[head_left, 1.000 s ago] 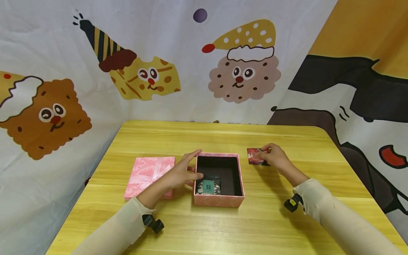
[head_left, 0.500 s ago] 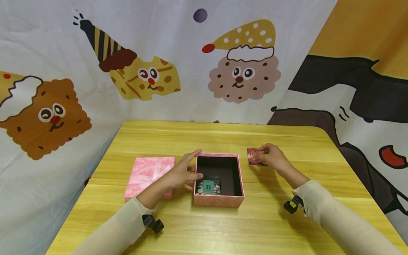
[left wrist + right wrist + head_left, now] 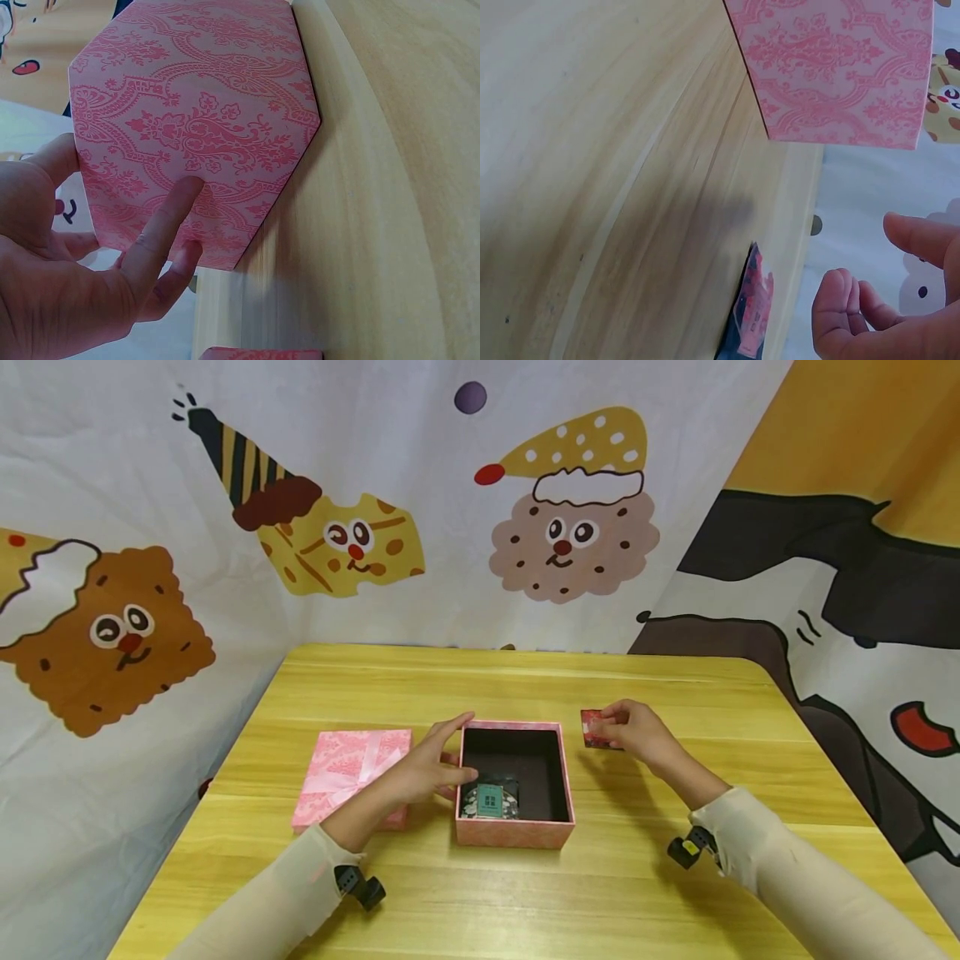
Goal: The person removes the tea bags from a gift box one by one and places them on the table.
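My left hand (image 3: pixel 420 768) holds the left wall of an uncovered pink patterned box (image 3: pixel 516 835). Its thumb reaches over the rim, while two fingertips press the outer side in the left wrist view. Inside the box's near-left corner lies a sachet (image 3: pixel 491 802) with a green label. My right hand (image 3: pixel 643 735) hovers just over a red-and-black sachet (image 3: pixel 594 727) that lies flat on the table, right of the box. In the right wrist view, thumb and fingers are bent loosely with a gap between them, apart from the sachet. The hand hides the sachet's right part in the head view.
The pink box lid (image 3: pixel 345 764) with a ribbon bow lies left of the box, partly under my left forearm. A wooden table (image 3: pixel 600 893) bears everything. Behind it hangs a cloth (image 3: pixel 450 618) printed with cartoon biscuits.
My right hand has shifted slightly left over the red sachet, which stays in place. The left hand, box and lid have not moved.
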Tool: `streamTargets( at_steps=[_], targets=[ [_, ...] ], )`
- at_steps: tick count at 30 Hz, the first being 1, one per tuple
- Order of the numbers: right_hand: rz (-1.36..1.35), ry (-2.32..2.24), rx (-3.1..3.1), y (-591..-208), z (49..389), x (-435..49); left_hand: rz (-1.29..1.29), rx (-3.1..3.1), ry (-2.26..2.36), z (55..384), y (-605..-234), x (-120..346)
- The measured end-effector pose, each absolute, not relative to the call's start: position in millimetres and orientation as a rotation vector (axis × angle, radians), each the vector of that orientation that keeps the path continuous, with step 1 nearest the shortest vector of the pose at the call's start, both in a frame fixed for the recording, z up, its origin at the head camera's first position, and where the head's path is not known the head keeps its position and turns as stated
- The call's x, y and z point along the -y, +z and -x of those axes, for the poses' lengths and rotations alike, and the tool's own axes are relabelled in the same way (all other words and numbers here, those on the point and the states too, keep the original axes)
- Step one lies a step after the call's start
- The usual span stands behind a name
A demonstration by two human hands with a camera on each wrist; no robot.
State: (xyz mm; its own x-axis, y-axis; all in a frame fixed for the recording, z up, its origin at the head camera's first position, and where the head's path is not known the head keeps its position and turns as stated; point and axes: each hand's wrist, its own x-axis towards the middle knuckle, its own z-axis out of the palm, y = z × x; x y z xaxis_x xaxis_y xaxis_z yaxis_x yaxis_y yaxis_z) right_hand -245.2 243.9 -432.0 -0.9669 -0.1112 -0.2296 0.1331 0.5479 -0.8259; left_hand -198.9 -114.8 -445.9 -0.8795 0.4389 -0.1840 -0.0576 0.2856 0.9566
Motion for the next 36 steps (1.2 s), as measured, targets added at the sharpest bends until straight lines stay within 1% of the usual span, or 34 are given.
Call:
streamTargets(
  at_steps=[15, 36],
  targets=[
    [0.062, -1.449, -2.487, -422.2, 235.9, -234.8, -0.361, -2.142, 1.628, 200.3, -447.9, 115.0],
    [0.191, -1.469, -2.422, -400.9, 214.4, -210.7, -0.362, -2.112, 1.645, 202.1, -449.1, 115.9]
  ],
)
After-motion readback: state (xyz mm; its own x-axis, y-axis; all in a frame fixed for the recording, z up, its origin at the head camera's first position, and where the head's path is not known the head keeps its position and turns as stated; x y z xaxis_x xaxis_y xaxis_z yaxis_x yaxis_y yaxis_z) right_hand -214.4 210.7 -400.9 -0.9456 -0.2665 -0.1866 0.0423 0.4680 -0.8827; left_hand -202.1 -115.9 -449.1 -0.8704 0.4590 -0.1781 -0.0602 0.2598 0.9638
